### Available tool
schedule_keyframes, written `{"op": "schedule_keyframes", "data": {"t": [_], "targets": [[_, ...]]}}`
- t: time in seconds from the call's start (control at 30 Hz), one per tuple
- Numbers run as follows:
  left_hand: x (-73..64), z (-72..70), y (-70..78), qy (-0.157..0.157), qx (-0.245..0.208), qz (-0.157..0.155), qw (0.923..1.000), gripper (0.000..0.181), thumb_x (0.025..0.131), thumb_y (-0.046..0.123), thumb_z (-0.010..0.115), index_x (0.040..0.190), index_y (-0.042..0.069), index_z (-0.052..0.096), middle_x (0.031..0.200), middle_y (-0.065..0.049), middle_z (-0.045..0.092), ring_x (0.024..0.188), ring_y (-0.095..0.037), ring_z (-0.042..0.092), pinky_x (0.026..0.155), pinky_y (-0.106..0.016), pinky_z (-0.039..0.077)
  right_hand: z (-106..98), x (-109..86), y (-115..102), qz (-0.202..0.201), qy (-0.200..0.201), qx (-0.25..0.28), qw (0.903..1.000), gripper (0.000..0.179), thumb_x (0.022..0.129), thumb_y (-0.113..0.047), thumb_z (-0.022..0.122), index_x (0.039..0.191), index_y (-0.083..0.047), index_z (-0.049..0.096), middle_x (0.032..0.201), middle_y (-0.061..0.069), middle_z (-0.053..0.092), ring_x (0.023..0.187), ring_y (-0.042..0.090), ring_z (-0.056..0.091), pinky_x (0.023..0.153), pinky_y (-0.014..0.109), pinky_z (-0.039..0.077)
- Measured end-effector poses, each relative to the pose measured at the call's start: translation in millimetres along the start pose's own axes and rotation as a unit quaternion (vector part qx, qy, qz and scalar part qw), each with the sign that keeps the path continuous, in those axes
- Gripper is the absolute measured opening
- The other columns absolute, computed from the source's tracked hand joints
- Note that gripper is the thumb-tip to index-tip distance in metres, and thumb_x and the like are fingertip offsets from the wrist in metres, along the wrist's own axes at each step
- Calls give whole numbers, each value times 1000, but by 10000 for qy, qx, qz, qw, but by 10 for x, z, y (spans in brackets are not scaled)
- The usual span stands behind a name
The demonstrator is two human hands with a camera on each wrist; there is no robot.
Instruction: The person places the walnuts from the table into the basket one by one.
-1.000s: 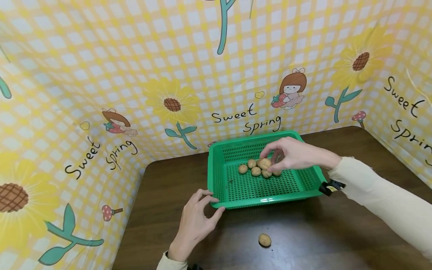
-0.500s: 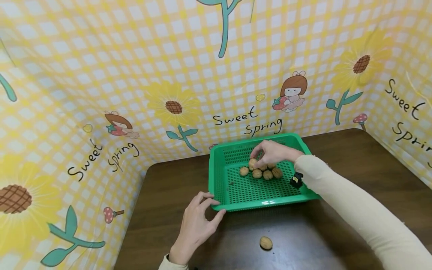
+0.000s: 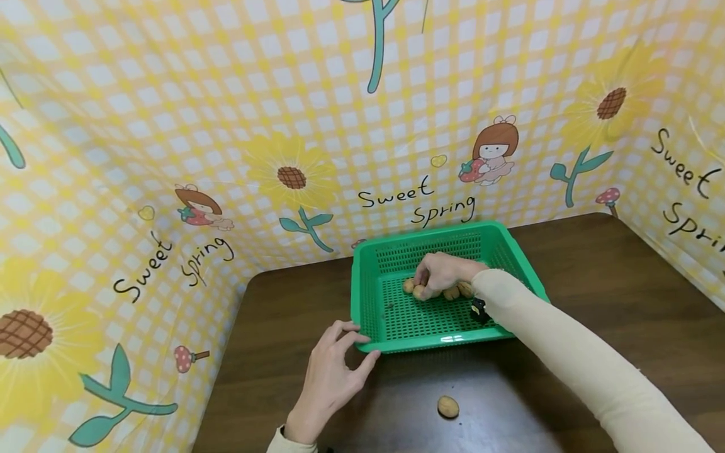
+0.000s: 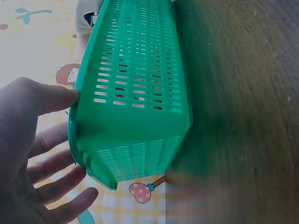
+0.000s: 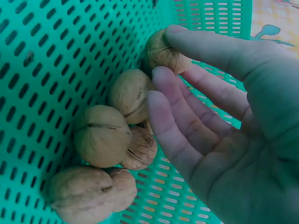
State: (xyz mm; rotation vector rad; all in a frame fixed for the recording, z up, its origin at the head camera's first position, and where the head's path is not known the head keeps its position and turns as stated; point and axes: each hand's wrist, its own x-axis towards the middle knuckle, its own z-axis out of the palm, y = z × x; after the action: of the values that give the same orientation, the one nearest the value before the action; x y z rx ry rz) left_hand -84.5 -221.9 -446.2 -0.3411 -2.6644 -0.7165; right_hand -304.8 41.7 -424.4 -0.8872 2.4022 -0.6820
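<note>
A green perforated plastic basket (image 3: 419, 344) stands on the table with several walnuts (image 5: 103, 135) grouped on its floor. My right hand (image 3: 444, 272) reaches down inside it. In the right wrist view, thumb and fingertips pinch one walnut (image 5: 162, 52) at the end of the group, low against the basket floor. My left hand (image 3: 328, 374) is at the near left corner, its relaxed fingers and thumb touching the rim on either side. The left wrist view shows its thumb (image 4: 58, 97) against the rim. From the head, my right hand hides part of the walnut group.
A single walnut (image 3: 448, 407) lies on the dark wooden table (image 3: 294, 302) in front of the basket, with tiny crumbs near it. A yellow checked cloth (image 3: 317, 113) with printed flowers and lettering rises behind and beside the table.
My right hand has moved left and lower inside the basket, carrying a walnut down to the left end of the group. My left hand stays at the basket corner.
</note>
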Motion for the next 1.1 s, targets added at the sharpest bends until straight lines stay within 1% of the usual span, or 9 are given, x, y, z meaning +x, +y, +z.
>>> {"op": "schedule_keyframes", "data": {"t": [0.17, 0.33, 0.5, 0.63, 0.77, 0.87, 0.9, 1.0, 1.1], "targets": [[4, 3, 8, -36, -20, 7, 10000, 18, 88, 33, 89, 101, 24, 80, 123, 3, 69, 118, -20, 67, 89, -46, 60, 69, 14, 3, 110, 36, -121, 9999, 27, 95, -22, 82, 120, -11, 77, 116, 4, 76, 105, 17, 70, 92, 39, 60], [5, 13, 1, 15, -10, 70, 10000, 18, 87, 32, 90, 100, 24, 80, 123, 4, 69, 118, -19, 67, 89, -45, 60, 122, 24, 11, 212, 110, -202, 9995, 23, 95, -22, 82, 116, -14, 77, 116, 1, 75, 105, 17, 69, 93, 38, 60], [9, 8, -5, 15, -21, 62, 10000, 18, 87, 33, 89, 100, 24, 80, 123, 4, 69, 118, -19, 67, 90, -46, 60, 116, 38, -8, 206, 135, -330, 9992, 24, 96, -24, 82, 117, -15, 77, 116, 1, 75, 105, 17, 69, 93, 39, 60], [11, 5, -9, 39, -29, 45, 10000, 18, 88, 33, 89, 100, 24, 80, 123, 3, 69, 118, -19, 67, 90, -46, 60, 51, -6, -69, 142, 180, -192, 9996, 24, 97, -25, 81, 119, -15, 78, 119, 3, 75, 110, 19, 69, 96, 42, 60], [8, 9, -9, 62, -34, 53, 10000, 18, 87, 32, 90, 100, 23, 80, 122, 3, 69, 118, -20, 67, 90, -46, 61, -65, -161, -204, -195, 314, -110, 9993, 22, 101, -19, 73, 123, -13, 77, 125, 6, 74, 110, 21, 70, 96, 44, 59], [8, 10, -6, 57, -38, 51, 10000, 18, 88, 32, 89, 101, 23, 80, 122, 3, 68, 118, -20, 67, 91, -46, 60, -130, -337, -335, -512, 518, -74, 9973, 23, 104, -21, 69, 125, -14, 76, 120, 6, 76, 98, 18, 72, 87, 40, 60], [9, 9, -5, 53, -38, 51, 10000, 18, 88, 32, 89, 101, 23, 80, 123, 3, 69, 118, -20, 67, 91, -46, 60, -141, -410, -384, -558, 558, 6, 9969, 23, 105, -24, 69, 125, -16, 76, 116, 5, 78, 89, 17, 71, 79, 38, 60], [13, 2, 0, 45, -20, 59, 10000, 18, 88, 32, 89, 100, 23, 80, 122, 2, 69, 118, -21, 66, 92, -46, 60, -133, -628, -497, -901, 776, 41, 9929, 21, 104, -30, 72, 121, -19, 78, 107, -1, 79, 80, 9, 70, 71, 30, 58], [14, -5, -2, 52, -32, 51, 10000, 18, 88, 32, 89, 100, 23, 80, 122, 1, 69, 119, -22, 66, 92, -47, 60, -56, -839, -574, -1277, 981, 26, 9869, 18, 102, -30, 74, 117, -21, 79, 105, -5, 79, 80, 4, 69, 70, 26, 57]]}}
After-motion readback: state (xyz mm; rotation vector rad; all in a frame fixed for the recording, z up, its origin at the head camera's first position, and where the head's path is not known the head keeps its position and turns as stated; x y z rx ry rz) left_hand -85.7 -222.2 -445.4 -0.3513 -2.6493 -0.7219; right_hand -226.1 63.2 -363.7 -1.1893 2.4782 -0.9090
